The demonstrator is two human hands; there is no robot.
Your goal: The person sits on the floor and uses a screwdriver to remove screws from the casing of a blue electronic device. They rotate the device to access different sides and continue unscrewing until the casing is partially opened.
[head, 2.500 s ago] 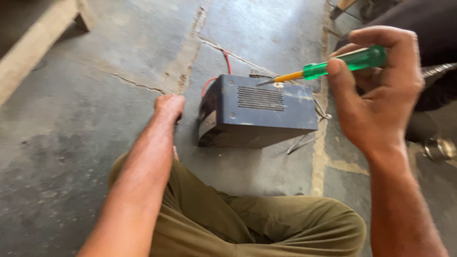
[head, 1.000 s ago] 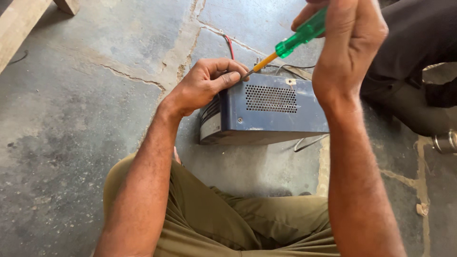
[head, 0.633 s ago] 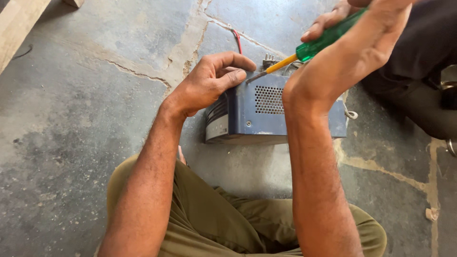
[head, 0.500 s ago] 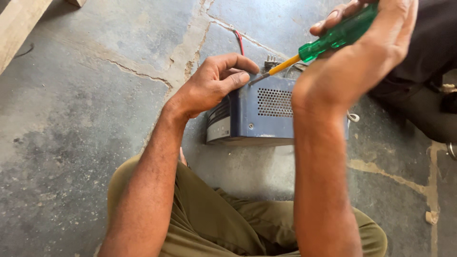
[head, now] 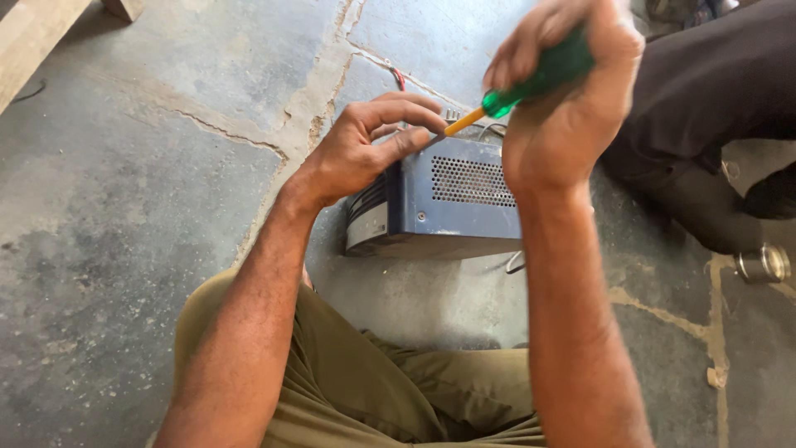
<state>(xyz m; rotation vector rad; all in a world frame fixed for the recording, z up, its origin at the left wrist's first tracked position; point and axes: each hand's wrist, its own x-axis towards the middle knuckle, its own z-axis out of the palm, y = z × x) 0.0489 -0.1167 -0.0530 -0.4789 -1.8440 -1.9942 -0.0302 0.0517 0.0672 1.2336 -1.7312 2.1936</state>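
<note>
A blue-grey metal box [head: 448, 203] with a perforated vent panel stands on the cracked concrete floor in front of my knees. My left hand [head: 369, 149] rests on its top left corner, and its thumb and fingers pinch around the tip of a screwdriver. My right hand [head: 564, 108] is closed around the screwdriver's green handle [head: 543, 75]. The yellow shaft [head: 464, 122] slants down to the left onto the box's top edge. My right forearm hides the right part of the box.
My legs in olive trousers [head: 365, 390] are folded below the box. Another person's dark-clothed leg [head: 705, 99] lies at the right. A small metal cylinder [head: 763, 264] sits on the floor at far right. Red wire [head: 400, 79] trails behind the box. A wooden beam [head: 37, 33] is at top left.
My left hand rose from the box's side onto its top corner. My right hand brought the screwdriver down and left until the tip met my left fingers. The view moved closer.
</note>
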